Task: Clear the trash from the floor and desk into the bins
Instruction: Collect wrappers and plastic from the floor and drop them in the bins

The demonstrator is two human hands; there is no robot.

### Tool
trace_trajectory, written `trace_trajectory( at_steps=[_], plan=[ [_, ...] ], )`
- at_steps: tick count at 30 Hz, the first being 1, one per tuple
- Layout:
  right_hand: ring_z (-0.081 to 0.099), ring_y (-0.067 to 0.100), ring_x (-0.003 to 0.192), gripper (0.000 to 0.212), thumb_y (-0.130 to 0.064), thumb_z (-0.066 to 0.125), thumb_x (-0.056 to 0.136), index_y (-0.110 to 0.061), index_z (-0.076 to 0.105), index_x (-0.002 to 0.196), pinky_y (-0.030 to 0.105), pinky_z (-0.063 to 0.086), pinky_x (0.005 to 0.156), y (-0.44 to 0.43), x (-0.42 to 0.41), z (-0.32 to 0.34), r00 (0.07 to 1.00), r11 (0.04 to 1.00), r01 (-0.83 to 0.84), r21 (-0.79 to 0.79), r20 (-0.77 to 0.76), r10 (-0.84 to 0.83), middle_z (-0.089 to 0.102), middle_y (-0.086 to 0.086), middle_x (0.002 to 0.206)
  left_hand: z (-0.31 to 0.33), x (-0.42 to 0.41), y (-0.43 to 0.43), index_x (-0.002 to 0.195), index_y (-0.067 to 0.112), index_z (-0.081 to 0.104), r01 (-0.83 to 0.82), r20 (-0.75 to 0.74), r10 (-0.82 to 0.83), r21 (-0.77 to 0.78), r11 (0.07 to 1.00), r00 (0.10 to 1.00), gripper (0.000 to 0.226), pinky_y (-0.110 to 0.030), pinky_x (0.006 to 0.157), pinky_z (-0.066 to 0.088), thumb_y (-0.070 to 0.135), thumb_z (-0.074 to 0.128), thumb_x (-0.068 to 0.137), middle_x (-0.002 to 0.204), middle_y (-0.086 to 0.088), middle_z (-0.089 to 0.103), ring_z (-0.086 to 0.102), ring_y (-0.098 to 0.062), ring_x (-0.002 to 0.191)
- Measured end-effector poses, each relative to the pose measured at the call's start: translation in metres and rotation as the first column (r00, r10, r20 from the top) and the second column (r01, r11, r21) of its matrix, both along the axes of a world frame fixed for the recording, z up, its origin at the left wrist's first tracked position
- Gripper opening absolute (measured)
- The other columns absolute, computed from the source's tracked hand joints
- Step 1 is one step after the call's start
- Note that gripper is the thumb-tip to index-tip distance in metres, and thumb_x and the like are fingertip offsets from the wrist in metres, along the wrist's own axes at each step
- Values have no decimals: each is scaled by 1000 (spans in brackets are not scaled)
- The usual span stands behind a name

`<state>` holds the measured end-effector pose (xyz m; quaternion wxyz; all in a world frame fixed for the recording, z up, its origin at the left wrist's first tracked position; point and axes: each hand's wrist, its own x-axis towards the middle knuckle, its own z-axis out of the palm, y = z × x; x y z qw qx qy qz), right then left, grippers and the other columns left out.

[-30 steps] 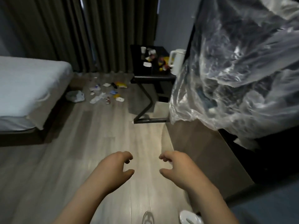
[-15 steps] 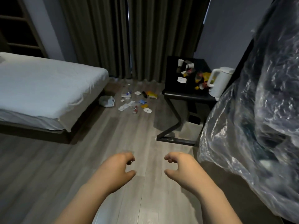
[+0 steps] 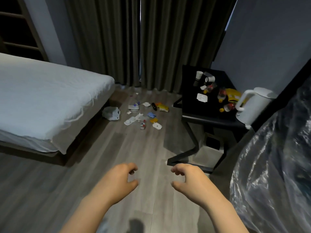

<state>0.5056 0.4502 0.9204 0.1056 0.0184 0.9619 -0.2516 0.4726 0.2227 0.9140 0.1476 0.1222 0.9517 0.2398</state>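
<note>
Looking down over both forearms, I see my left hand and right hand held out side by side above the wooden floor, with a gap between them. Each hand has its fingers loosely curled over the thumb, and neither has hold of anything.

The floor trash lies well ahead of the hands, scattered between the foot of the bed and the desk, close to the curtains. I can pick out white trays, a blue packet, an orange wrapper, a dark bottle and a clear bottle with a red label lying on its side. A crumpled white bag sits just beside the corner of the bed.

More trash lies on the black desk at the right: an upright cup, a tipped cup, a white lid, a yellow wrapper and a few small bottles with red labels. A white kettle stands at the desk's near right edge. Under the desk, beside its bent black leg, stands a pale box with a dark opening; I cannot tell whether it is a bin. Crinkled clear plastic fills the right edge of the view, near my right forearm.
</note>
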Motion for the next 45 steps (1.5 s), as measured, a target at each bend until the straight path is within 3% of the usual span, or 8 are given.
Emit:
trace_trajectory(
  at_steps=[8, 18, 21, 24, 32, 38, 45],
  plan=[
    [54, 4, 113, 40, -33, 62, 80, -30, 59, 120, 24, 46, 95, -32, -134, -2, 999, 999, 28, -35, 40, -26, 60, -13, 117, 6, -137, -37, 127, 27, 51, 0, -13, 0, -6, 1000, 1000, 41, -16, 87, 41, 37, 59, 88, 122, 11, 57, 54, -6, 109],
    [55, 6, 106, 38, -34, 64, 81, -30, 59, 119, 23, 47, 89, -34, -290, -21, 996, 999, -7, -48, 91, 12, 58, -12, 110, -15, -282, -46, 125, 30, 50, -31, 73, 34, -48, 998, 997, 41, -20, 92, 43, 41, 59, 86, 120, 11, 57, 53, -7, 108],
    [55, 8, 107, 39, -33, 64, 79, -30, 60, 117, 27, 50, 88, -28, -352, -24, 996, 997, -21, -70, 85, 27, 56, -12, 105, -17, -337, -41, 124, 32, 49, -58, 68, 62, -48, 997, 996, 40, -16, 86, 41, 40, 59, 87, 118, 13, 55, 52, -4, 104],
    [56, 8, 107, 39, -32, 63, 78, -28, 61, 117, 20, 45, 89, -19, -414, -23, 996, 997, -55, -50, 65, 58, 59, -11, 109, -12, -392, -34, 123, 30, 51, -36, 28, 38, -71, 997, 999, 39, -13, 81, 39, 40, 60, 87, 116, 13, 56, 53, -4, 102],
    [57, 9, 108, 40, -30, 64, 78, -25, 62, 117, 17, 41, 89, -8, -541, -25, 990, 993, -115, -24, 80, 116, 63, -6, 115, -11, -510, -21, 121, 31, 54, -81, 26, 83, -69, 994, 996, 39, -13, 80, 42, 40, 63, 85, 113, 16, 58, 55, -2, 98],
    [56, 7, 106, 37, -30, 65, 80, -25, 62, 116, 17, 41, 87, -19, -628, -39, 991, 996, -70, -62, 107, 76, 60, -8, 111, -29, -602, -38, 122, 31, 53, -67, 63, 70, -59, 996, 996, 39, -13, 79, 42, 40, 62, 85, 112, 15, 58, 53, -1, 95],
    [55, 6, 105, 37, -25, 64, 79, -24, 62, 117, 14, 39, 82, -57, -745, -52, 990, 998, 6, -55, 143, 2, 54, -12, 102, -41, -738, -78, 121, 28, 55, -36, 87, 42, -59, 998, 995, 39, -16, 84, 42, 39, 62, 84, 116, 12, 61, 58, -7, 106]
  ],
)
